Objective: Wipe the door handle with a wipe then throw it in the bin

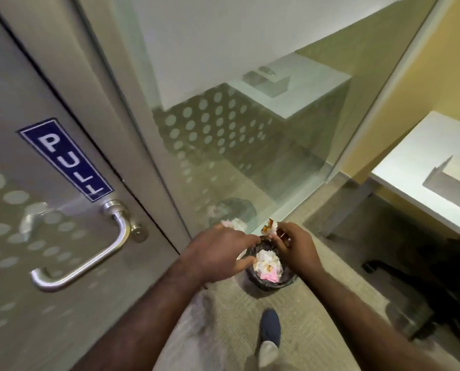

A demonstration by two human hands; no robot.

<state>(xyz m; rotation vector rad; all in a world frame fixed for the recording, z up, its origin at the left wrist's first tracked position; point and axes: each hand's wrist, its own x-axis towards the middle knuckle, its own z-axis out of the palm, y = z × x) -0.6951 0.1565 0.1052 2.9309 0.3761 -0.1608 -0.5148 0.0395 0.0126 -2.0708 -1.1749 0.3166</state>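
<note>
The brushed-metal door handle (89, 250) is on the frosted door at the left, under a blue PULL sign (67, 159). A small bin (270, 283) with a black liner stands on the carpet by the glass wall, holding crumpled white and pink waste. Both my hands hover over it. My right hand (294, 250) pinches a small white-and-orange wipe (270, 227) above the bin's far rim. My left hand (221, 253) has its finger and thumb spread toward the bin, with nothing between them. A white crumpled patch (233, 223) shows beyond its knuckles; held or reflected, I cannot tell.
A glass partition (250, 129) with frosted dots runs behind the bin and reflects it. A white desk (421, 183) with a tissue box stands at the right, with a dark chair base (437, 277) under it. My shoe (270, 329) is on the carpet just before the bin.
</note>
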